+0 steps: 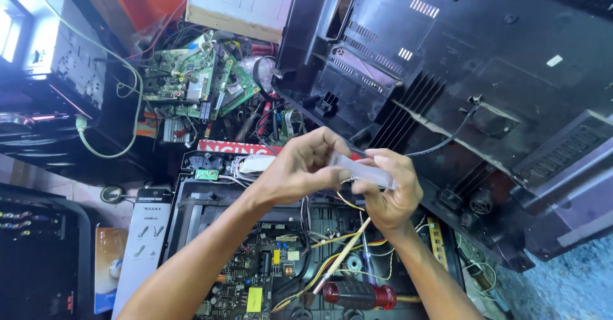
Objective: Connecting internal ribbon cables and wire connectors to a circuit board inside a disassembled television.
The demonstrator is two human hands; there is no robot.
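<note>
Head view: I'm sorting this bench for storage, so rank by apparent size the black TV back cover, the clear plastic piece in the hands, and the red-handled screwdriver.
1. Black TV back cover, by far the largest.
2. Red-handled screwdriver, partly hidden by the right hand's forearm.
3. Clear plastic piece, between both hands; left hand.
Ranks 2 and 3 look close; nearness to the camera makes them unsure.

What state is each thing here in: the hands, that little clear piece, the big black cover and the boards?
left hand: closed on the clear piece's end
right hand: gripping the same piece
clear plastic piece: held in the air between both hands
black back cover: taken off, leaning tilted
circuit board: exposed, wires attached
green boards: loose, piled
red-handled screwdriver: lying unused
</note>
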